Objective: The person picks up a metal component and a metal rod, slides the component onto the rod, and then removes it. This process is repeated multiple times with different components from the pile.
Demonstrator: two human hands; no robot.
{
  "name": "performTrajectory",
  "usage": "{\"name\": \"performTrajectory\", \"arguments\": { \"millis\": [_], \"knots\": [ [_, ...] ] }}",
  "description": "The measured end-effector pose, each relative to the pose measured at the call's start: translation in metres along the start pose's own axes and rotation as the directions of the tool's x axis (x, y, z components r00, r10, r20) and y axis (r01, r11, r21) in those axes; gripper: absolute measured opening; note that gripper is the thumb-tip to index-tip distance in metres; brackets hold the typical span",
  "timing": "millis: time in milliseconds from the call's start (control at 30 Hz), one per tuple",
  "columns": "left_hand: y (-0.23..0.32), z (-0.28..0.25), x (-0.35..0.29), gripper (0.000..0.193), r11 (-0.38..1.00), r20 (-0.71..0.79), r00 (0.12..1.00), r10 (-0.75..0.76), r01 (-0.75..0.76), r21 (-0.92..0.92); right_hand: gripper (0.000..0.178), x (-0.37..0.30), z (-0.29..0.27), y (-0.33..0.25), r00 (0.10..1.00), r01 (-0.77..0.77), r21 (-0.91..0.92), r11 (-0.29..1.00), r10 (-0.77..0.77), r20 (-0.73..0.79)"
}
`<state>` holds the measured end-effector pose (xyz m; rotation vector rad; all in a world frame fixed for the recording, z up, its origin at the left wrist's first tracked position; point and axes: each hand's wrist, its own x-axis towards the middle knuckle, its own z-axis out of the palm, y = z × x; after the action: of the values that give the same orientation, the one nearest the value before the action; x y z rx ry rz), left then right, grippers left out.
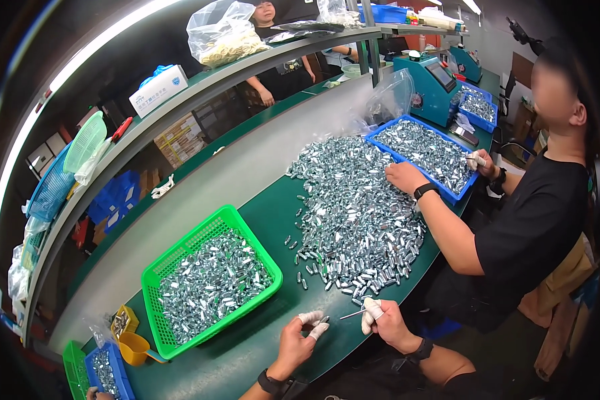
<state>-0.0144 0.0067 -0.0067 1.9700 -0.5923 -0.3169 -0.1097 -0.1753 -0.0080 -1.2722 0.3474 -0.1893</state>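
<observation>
While my left hand (pixel 297 341) is nearly closed, thumb and forefinger pinch what appears to be a small metal piece (pixel 325 320) at their tips, above the table (pixel 270 217); my right hand (pixel 391 327) is closed around a thin rod (pixel 352 314), its free end pointing left, near the piece but apart from it. White finger covers (pixel 373 309) wrap the working fingertips of both hands; the heap of metal pieces (pixel 357 213) lies just beyond them; the green basket (pixel 277 275), well filled, stands to the left.

Caution: the piece is small and, in my judgement, slick, so a loose pinch could drop it; an off-line rod tip could skid off the metal and jab my left fingers; a forearm brushing the heap could roll pieces over the near edge; a co-worker's hand (pixel 407 179) is beside the blue tray (pixel 455 197), so a wide reach could cause a collision.
</observation>
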Motion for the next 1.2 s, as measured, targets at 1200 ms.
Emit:
{"name": "performTrajectory", "arguments": {
  "millis": [1200],
  "knots": [
    [0.025, -0.021, -0.009, 0.022, 0.86, -0.007, 0.999, 0.052, -0.048, -0.508, 0.043, 0.006, 0.033, -0.027, 0.997, 0.029, -0.031, 0.999, -0.027, 0.069]
  ]
}}
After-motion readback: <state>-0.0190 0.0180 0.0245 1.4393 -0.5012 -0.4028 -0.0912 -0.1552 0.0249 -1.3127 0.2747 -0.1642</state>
